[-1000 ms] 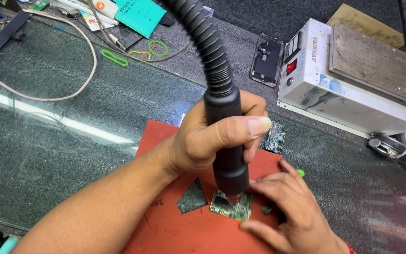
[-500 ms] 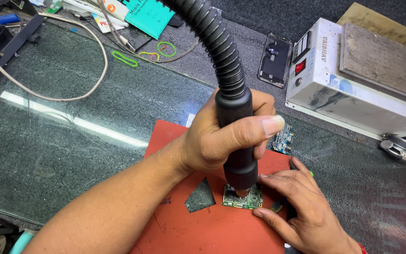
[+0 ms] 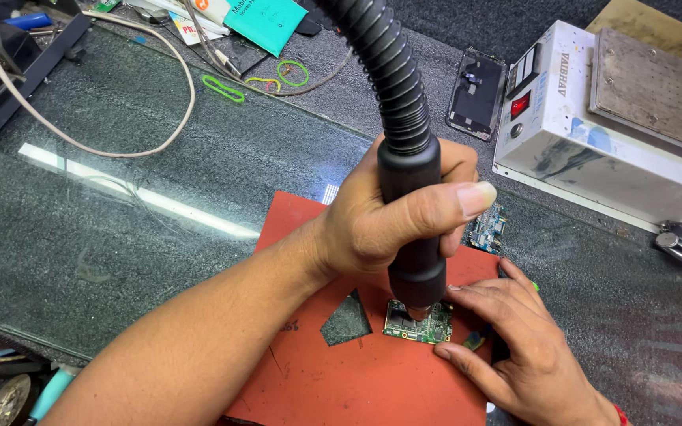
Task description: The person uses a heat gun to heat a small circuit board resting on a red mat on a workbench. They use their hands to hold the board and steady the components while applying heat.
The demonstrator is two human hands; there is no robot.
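Left hand [image 3: 392, 221] is gripping the black hot-air handpiece [image 3: 412, 229], nozzle just below it over the small circuit board [image 3: 420, 322]. Right hand [image 3: 515, 347], fingers spread, is pinning the board's edge. Board looks light, stiff, fragile; best held by edges.

Green board [image 3: 419, 323], red mat [image 3: 357, 379]

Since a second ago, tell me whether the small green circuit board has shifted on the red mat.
Cannot tell. The small green circuit board sits right of the triangular hole in the red mat as before; the camera itself moved, so any slight shift is unclear.
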